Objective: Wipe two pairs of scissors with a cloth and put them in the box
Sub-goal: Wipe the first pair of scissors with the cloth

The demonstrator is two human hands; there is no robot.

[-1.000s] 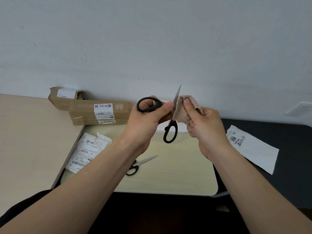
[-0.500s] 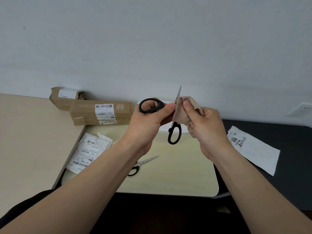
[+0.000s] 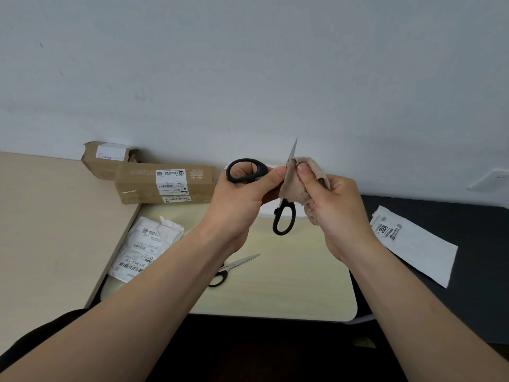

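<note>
Watching the head view, I saw the left hand (image 3: 237, 199) at the middle of the frame gripping the opened scissors (image 3: 262, 169) by the upper black handle loop, thumb and fingers curled round it. The other loop hung lower, between the two hands, and one blade pointed up toward the wall. The right hand (image 3: 336, 213), just right of centre, pinched a beige cloth (image 3: 298, 186) round that blade, thumb on the near side, with only the blade's tip showing above the fabric. The second pair of scissors (image 3: 234, 267) lay below the left wrist on the pale board (image 3: 289, 285), blades together and pointing right, partly hidden by the forearm. A long cardboard box (image 3: 165, 183) rested at centre left against the wall, with a smaller cardboard box (image 3: 110, 158) behind it. A crumpled shipping bag (image 3: 146, 246) lay at lower left, and a white packet (image 3: 413, 244) on the dark surface (image 3: 440, 216) at right.
</note>
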